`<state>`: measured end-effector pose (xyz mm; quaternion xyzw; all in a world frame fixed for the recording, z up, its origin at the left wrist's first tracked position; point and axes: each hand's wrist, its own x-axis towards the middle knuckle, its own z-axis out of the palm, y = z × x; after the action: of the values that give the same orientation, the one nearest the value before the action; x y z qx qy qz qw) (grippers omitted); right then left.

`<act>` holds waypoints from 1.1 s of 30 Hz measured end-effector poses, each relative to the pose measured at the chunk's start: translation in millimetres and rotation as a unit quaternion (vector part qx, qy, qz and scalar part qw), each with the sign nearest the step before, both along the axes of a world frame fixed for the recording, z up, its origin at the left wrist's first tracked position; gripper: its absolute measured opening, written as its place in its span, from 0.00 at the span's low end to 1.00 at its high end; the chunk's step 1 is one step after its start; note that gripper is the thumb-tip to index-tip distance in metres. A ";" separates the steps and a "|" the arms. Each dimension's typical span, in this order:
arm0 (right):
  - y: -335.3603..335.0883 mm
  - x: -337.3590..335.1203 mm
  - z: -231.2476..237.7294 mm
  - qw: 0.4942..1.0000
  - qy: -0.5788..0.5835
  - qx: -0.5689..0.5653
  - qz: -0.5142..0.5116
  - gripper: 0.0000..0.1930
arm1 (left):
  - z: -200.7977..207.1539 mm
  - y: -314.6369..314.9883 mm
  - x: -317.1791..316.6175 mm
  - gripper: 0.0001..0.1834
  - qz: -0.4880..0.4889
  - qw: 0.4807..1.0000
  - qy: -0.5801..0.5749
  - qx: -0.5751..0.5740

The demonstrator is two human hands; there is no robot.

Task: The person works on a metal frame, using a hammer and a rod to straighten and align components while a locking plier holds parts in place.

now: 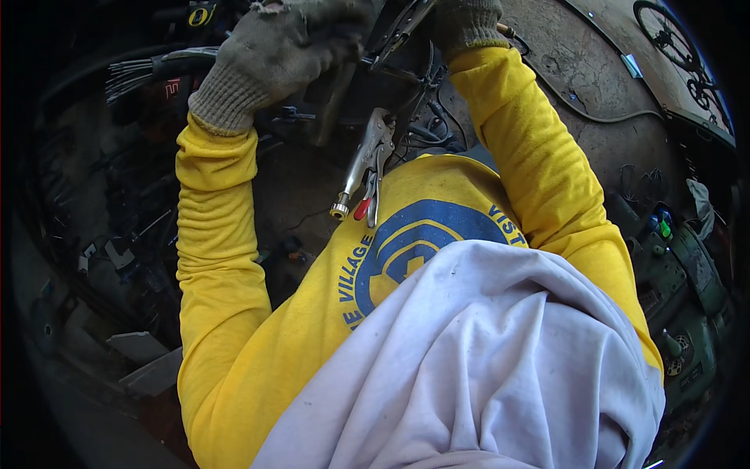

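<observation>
My left hand [277, 59], in a worn grey-brown knit glove, is curled near the top of the view, its fingers smeared by motion. A blurred bar-like thing [334, 105] hangs just below that fist; I cannot make out its kind. At the upper edge my gloved right hand [467, 23] is partly cut off, and its fingers are hidden. Between the hands are dark metal parts and a pair of locking pliers [402, 33]. Another pair of locking pliers [367, 168], with a red-tipped release lever, sits closer to my chest, its jaws up by the dark metalwork.
A bundle of thin metal rods or wires [141, 72] lies left of my left hand. A hose [601, 119] curves over the stained floor on the right. Far right are a bicycle [676, 43] and dark green equipment [680, 289]. Dim clutter fills the left side.
</observation>
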<state>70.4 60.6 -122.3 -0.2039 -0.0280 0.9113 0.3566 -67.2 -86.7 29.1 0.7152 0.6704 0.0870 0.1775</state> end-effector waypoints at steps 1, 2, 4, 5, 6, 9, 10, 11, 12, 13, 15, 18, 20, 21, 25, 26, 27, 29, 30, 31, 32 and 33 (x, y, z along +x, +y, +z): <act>-0.5 0.5 -0.1 1.000 -0.003 0.002 -0.002 0.13 | 15.5 9.2 16.1 0.16 0.000 1.000 0.001 0.000; 1.6 2.0 -0.5 1.000 -0.007 0.005 -0.007 0.13 | 33.2 24.0 34.6 0.19 0.053 0.989 -0.126 -0.055; 1.7 1.7 2.2 1.000 -0.008 0.018 -0.004 0.13 | 32.2 39.9 58.0 0.23 0.116 0.957 -0.246 -0.105; -1.3 3.3 5.2 1.000 -0.009 0.025 0.001 0.13 | 13.8 51.1 59.9 0.24 0.149 0.979 -0.077 -0.113; 0.4 5.1 1.1 0.996 0.022 0.073 0.038 0.13 | -0.9 62.2 62.2 0.25 0.175 0.973 0.091 -0.120; 11.7 7.9 -1.9 0.991 0.044 0.114 0.060 0.12 | -15.7 89.8 76.5 0.27 0.165 0.963 0.083 -0.194; 14.5 8.6 -6.3 0.991 0.046 0.116 0.057 0.12 | -30.5 99.2 74.1 0.27 0.162 0.964 0.085 -0.192; 13.1 6.3 -11.6 0.986 -0.037 0.162 0.028 0.11 | -52.6 104.1 65.6 0.25 0.171 0.957 0.099 -0.213; 12.3 5.2 -13.1 0.971 -0.124 0.205 -0.005 0.11 | -68.5 107.3 60.1 0.24 0.176 0.950 0.109 -0.235; 13.0 4.1 -13.8 0.971 -0.121 0.205 -0.005 0.11 | -83.8 107.6 53.3 0.24 0.177 0.950 0.111 -0.234; 16.4 11.2 -3.0 0.981 -0.107 0.157 0.048 0.14 | -98.0 112.3 52.6 0.20 -0.064 0.921 0.312 -0.225; 4.5 18.2 44.2 0.997 -0.043 0.061 0.013 0.21 | -71.6 113.3 68.4 0.18 0.102 0.937 0.216 -0.255; 3.5 14.8 36.5 0.998 -0.033 0.060 0.018 0.25 | -76.8 107.4 66.8 0.18 0.089 0.938 0.233 -0.240; 4.7 12.5 35.9 0.998 -0.022 0.063 0.020 0.28 | -78.8 105.7 65.8 0.18 0.075 0.940 0.249 -0.221; 11.1 -0.6 32.4 0.992 -0.118 0.026 -0.040 0.25 | -90.9 109.4 62.5 0.18 0.021 0.942 0.281 -0.183; 13.0 2.2 27.1 0.982 -0.168 0.070 -0.043 0.23 | -93.3 109.3 66.3 0.18 0.082 0.948 0.262 -0.163; 14.5 3.8 22.7 0.968 -0.218 0.113 -0.047 0.22 | -94.9 109.5 68.8 0.18 0.141 0.950 0.241 -0.142; 17.8 2.3 17.2 0.975 -0.196 0.094 -0.043 0.22 | -88.0 110.6 71.4 0.17 0.134 0.953 0.228 -0.148; 17.0 -2.7 12.5 0.982 -0.173 0.074 -0.030 0.21 | -86.7 107.8 69.1 0.17 0.134 0.955 0.213 -0.159; 16.9 -6.5 5.7 0.982 -0.172 0.075 -0.023 0.21 | -88.8 105.8 66.6 0.17 0.140 0.954 0.213 -0.160; 18.9 -7.8 -0.4 0.978 -0.185 0.099 -0.020 0.21 | -90.2 105.4 65.3 0.16 0.115 0.955 0.223 -0.159; 20.4 -10.4 -6.3 0.972 -0.198 0.122 -0.016 0.21 | -91.5 104.6 63.8 0.16 0.089 0.955 0.233 -0.159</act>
<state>60.0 81.0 -128.7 -0.3356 -0.2061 0.8366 0.3807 -3.4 17.8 -62.4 0.6154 0.7595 -0.1736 0.1192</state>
